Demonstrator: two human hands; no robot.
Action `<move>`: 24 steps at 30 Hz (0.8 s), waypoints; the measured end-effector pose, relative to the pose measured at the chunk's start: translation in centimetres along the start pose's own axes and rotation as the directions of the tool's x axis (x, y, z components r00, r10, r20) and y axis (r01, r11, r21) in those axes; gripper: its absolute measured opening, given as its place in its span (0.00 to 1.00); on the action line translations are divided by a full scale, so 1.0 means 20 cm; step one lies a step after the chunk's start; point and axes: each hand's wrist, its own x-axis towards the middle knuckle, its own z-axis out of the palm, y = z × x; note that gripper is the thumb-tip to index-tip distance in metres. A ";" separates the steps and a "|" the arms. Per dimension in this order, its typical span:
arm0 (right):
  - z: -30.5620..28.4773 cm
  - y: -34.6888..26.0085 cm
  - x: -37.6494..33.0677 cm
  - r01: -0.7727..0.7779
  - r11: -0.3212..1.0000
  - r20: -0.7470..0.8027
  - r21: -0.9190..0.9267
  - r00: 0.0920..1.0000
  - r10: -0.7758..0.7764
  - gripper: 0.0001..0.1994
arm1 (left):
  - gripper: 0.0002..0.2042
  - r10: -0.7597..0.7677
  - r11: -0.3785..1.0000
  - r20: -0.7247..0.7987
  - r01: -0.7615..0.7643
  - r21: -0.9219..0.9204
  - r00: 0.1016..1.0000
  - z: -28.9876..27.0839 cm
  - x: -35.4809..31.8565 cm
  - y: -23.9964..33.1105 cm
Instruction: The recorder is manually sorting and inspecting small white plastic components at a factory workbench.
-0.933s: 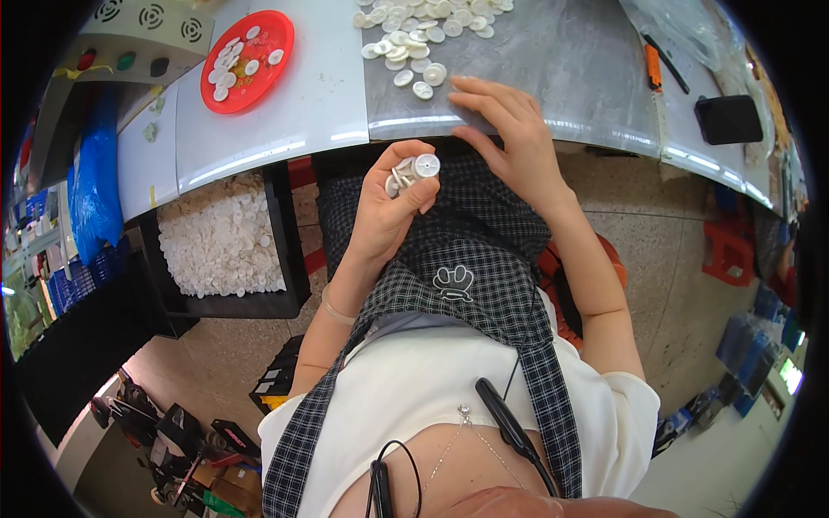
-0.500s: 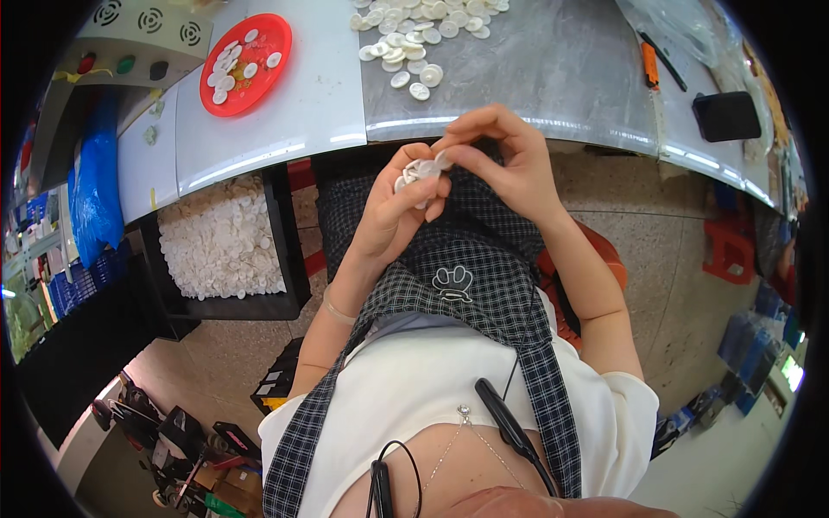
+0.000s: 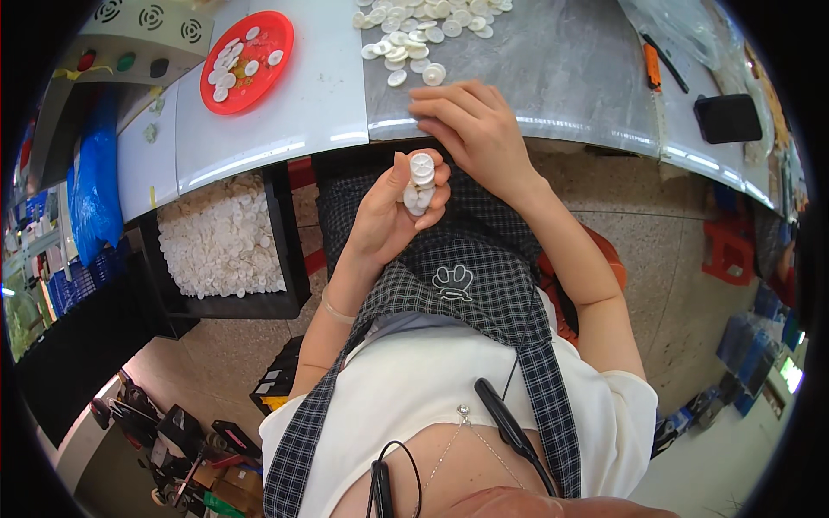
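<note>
The left hand [image 3: 389, 220] is raised above the lap, its grip clenched around a small stack of white plastic discs [image 3: 419, 183] — round pieces with a raised hub, the topmost one facing up between the thumb and the fingertips. The stack sits just below the front edge of the grey worktop [image 3: 561, 78], over a black-and-white checked apron [image 3: 471, 285].

The right hand [image 3: 471, 129] lies at the worktop edge with its fingers stretched out to the person's left, its grip released and holding nothing; the fingertips are near the closest pieces of a loose pile of white discs [image 3: 414, 39] spread over the far part of the worktop.

To the left on a white panel stands a red round tray [image 3: 259, 73] with more white discs in it. Under the worktop, at the person's left, a black bin [image 3: 289, 233] is filled with white pieces. On the right part of the worktop lie an orange-handled tool [image 3: 652, 65] and a black rectangular object [image 3: 728, 117] — well apart from both hands.
</note>
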 end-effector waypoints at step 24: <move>-0.16 -0.09 -0.07 -0.363 0.550 0.325 0.753 0.931 0.169 0.25 | 0.26 0.001 0.994 -0.016 0.001 0.105 1.000 0.04 0.00 0.03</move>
